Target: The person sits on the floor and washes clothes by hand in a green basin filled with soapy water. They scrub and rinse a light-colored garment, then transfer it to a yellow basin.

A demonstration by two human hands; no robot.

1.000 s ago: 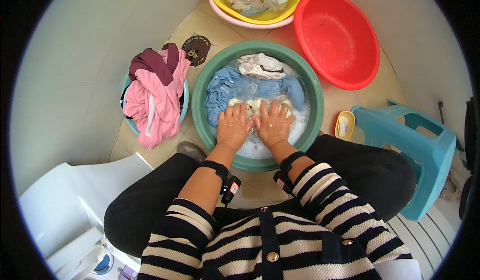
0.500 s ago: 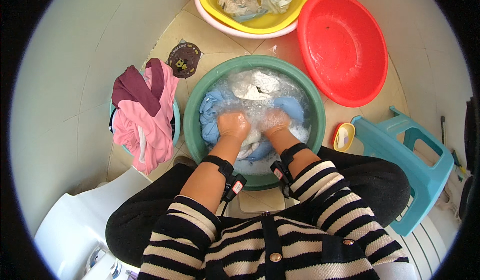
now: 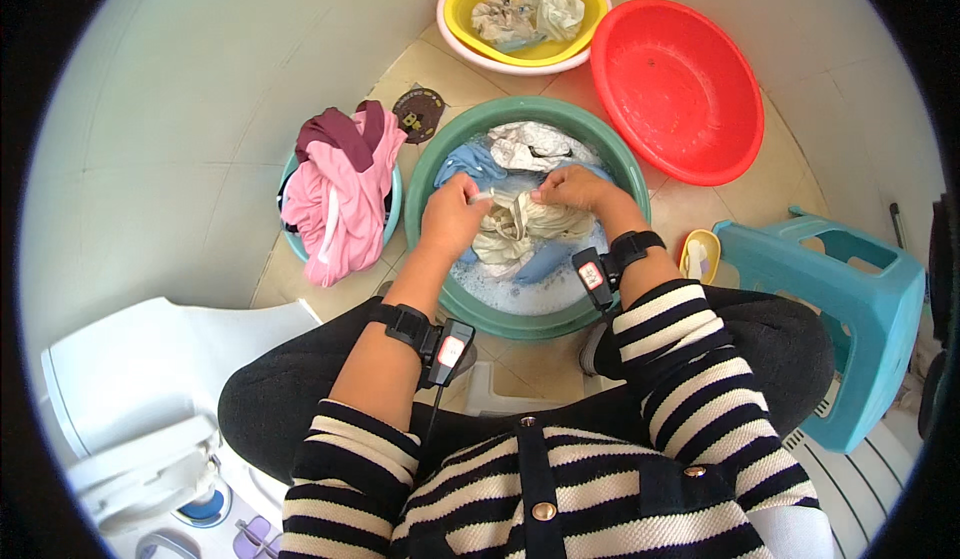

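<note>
Soft, even daylight-like brightness inside a dark fisheye rim

The scene is bright, its light source out of view. Shadows are soft, deepening beneath the turquoise plastic stool (image 3: 850, 284). Pale glare specks the glossy red plastic basin (image 3: 680, 94), and the suds (image 3: 560, 296) inside the green plastic basin (image 3: 530, 326) shine whitish. The black trousers (image 3: 740, 359) lose most fabric detail. The lens bows the tiled wall (image 3: 160, 179) outward; black swallows the corners, with bluish fringing along the left rim. Fine detail on the brown drain cover (image 3: 418, 116) is too small to read clearly.
</note>
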